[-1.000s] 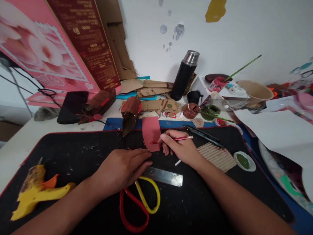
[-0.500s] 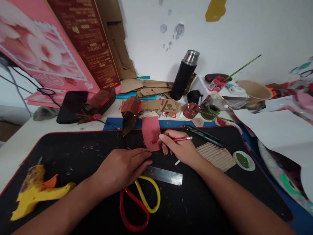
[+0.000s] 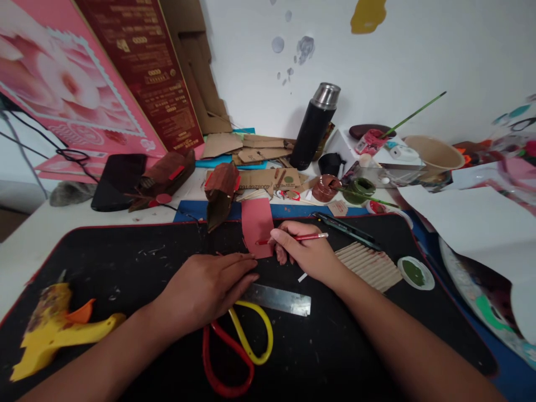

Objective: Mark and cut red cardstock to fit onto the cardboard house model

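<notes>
A strip of red paper (image 3: pixel 257 220) lies on the black mat (image 3: pixel 326 352). My right hand (image 3: pixel 304 251) is closed around a red pencil (image 3: pixel 312 237), whose tip rests on or just over the paper. Stretched out flat, the fingers of my left hand (image 3: pixel 205 290) reach the paper's near left corner. Beneath that hand, a metal ruler (image 3: pixel 285 300) sticks out to the right. Scissors (image 3: pixel 271 335) with one yellow and one red handle lie nearer to me, their blades hidden under my left hand.
A yellow glue gun (image 3: pixel 54 335) lies at the left. Beside my right forearm are a corrugated cardboard piece (image 3: pixel 368 265), a dark green cutter (image 3: pixel 347 230) and a dish of green paint (image 3: pixel 414 273). Behind stand a black flask (image 3: pixel 312 131), paint jars (image 3: pixel 326 188) and a brown model (image 3: pixel 221 192).
The whole view has shifted slightly. Both hands, the pencil and the red paper keep nearly the same places relative to each other.
</notes>
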`<state>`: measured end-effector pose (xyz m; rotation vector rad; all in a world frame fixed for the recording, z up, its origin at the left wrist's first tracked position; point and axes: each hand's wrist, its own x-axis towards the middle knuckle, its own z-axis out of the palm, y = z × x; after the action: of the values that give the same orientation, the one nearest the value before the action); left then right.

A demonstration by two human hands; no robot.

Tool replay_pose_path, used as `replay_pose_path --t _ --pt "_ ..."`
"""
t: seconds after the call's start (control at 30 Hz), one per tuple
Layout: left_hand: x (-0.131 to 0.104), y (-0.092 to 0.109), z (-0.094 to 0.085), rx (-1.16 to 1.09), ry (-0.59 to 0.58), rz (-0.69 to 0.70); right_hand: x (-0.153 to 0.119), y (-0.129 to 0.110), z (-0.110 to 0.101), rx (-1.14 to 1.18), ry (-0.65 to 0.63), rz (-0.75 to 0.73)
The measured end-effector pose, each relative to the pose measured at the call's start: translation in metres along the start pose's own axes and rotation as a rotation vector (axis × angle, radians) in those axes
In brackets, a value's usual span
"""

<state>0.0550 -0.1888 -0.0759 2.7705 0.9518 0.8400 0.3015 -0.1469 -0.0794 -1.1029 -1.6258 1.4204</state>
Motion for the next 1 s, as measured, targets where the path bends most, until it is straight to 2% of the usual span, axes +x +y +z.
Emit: replay_pose_path --t 1.0 --pt "0.0002 -0.0013 0.0002 -0.026 -0.008 -0.030 0.0001 -0.0033 -0.0006 0.032 0.000 0.013"
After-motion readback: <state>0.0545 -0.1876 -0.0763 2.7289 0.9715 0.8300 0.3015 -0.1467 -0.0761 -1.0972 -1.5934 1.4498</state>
